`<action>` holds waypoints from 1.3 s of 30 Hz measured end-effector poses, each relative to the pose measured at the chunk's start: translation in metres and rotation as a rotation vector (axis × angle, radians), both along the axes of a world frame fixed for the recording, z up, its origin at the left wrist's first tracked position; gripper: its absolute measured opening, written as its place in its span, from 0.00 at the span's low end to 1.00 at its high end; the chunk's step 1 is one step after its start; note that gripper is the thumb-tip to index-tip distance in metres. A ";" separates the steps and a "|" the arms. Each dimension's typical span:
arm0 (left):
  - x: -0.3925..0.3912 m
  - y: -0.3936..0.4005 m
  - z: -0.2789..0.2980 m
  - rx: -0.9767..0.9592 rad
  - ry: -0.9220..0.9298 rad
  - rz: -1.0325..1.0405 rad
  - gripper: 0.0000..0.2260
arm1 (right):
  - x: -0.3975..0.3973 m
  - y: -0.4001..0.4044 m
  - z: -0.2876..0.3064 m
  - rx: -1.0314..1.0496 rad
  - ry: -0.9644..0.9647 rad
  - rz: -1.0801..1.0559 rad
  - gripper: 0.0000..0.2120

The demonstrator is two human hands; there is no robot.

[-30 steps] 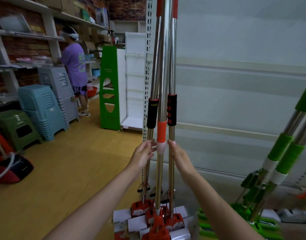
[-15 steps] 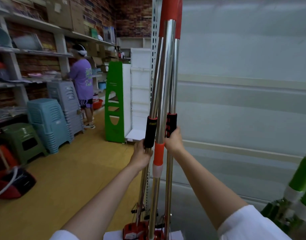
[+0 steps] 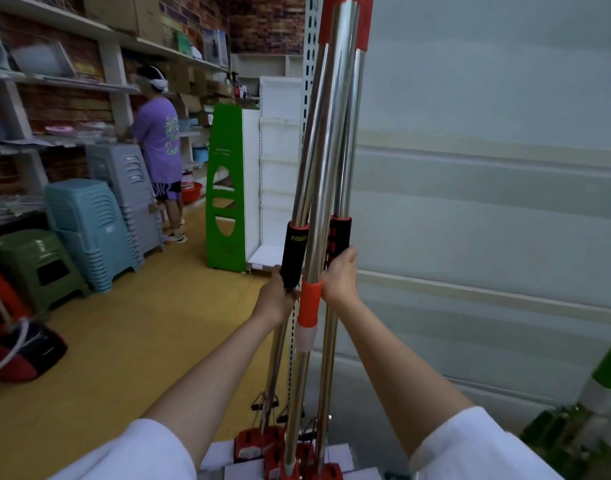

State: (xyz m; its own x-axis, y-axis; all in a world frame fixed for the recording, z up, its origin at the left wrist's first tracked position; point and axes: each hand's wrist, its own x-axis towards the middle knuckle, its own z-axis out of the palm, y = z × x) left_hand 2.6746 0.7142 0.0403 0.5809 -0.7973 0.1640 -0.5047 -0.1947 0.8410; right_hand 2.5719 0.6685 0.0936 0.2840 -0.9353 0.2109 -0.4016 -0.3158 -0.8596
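Note:
Three steel-handled mops with red fittings stand upright together before a pale wall panel. My left hand (image 3: 276, 299) grips the left mop (image 3: 306, 174) at the lower end of its black foam sleeve. My right hand (image 3: 340, 277) grips the right mop (image 3: 351, 140) at its black and red sleeve. The middle mop (image 3: 331, 168), with an orange collar, stands between my hands, and I cannot tell if either hand touches it. The red mop heads (image 3: 259, 445) rest on the floor at the bottom edge.
A person in a purple shirt (image 3: 158, 140) stands at wall shelves on the left. Stacked plastic stools (image 3: 89, 223) line the left side. A green and white rack (image 3: 228, 188) stands behind the mops. Green mops (image 3: 605, 386) lean at the right edge. The floor (image 3: 124, 327) is yellow.
Both hands have climbed from the bare poles below the orange collar up to the black sleeves and closed round them. The view has tilted upward and come closer.

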 end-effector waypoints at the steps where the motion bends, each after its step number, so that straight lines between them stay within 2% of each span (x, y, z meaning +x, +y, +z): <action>1: 0.000 0.001 0.001 0.002 -0.002 0.004 0.27 | -0.001 -0.001 0.000 0.008 0.003 0.000 0.20; 4: -0.003 0.005 0.004 0.018 -0.025 0.015 0.24 | -0.007 -0.004 -0.001 0.011 0.018 0.007 0.19; 12: -0.003 0.026 0.009 0.053 -0.085 0.017 0.21 | -0.019 -0.015 -0.005 -0.016 0.026 -0.020 0.25; 22: -0.012 0.048 0.015 0.063 -0.065 0.042 0.21 | -0.041 -0.020 -0.002 -0.068 0.070 -0.003 0.27; 27: -0.011 0.061 0.017 0.082 -0.068 0.074 0.22 | -0.049 -0.019 -0.001 -0.088 0.095 -0.006 0.25; 33: -0.006 0.079 0.021 0.096 -0.086 0.100 0.28 | -0.054 -0.023 -0.003 -0.091 0.115 -0.027 0.35; 39: -0.001 0.096 0.029 0.117 -0.095 0.092 0.28 | -0.052 -0.024 -0.001 -0.092 0.108 -0.038 0.34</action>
State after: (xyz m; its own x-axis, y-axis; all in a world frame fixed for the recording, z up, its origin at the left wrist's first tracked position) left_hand 2.6736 0.8102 0.0697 0.6387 -0.7582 0.1307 -0.5564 -0.3379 0.7591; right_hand 2.5197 0.6443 0.0926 0.2741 -0.9242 0.2660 -0.5037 -0.3736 -0.7789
